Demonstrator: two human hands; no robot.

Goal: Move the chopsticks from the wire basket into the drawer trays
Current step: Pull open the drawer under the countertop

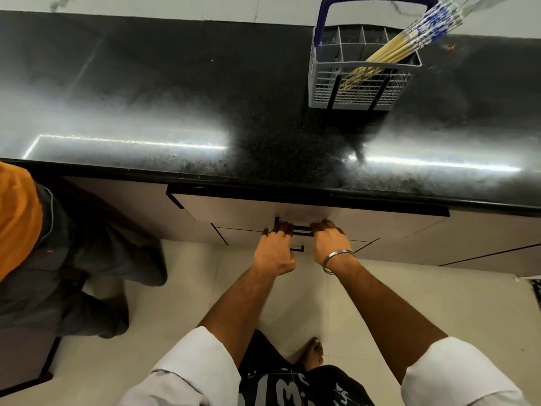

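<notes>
A grey wire basket (363,86) with a blue handle stands on the black counter at the back right. Several chopsticks (409,45) with blue-and-white tops lean out of its right compartment. Below the counter edge, the top drawer (248,210) is closed or barely out. My left hand (275,250) and my right hand (329,244) both curl their fingers around the black drawer handle (301,229), side by side. No drawer tray shows.
The black granite counter (175,112) stretches wide to the left of the basket. A second person in grey trousers and an orange garment (17,218) stands close on the left. Further drawers with a black handle (297,249) lie below. My bare foot (314,351) rests on the tiled floor.
</notes>
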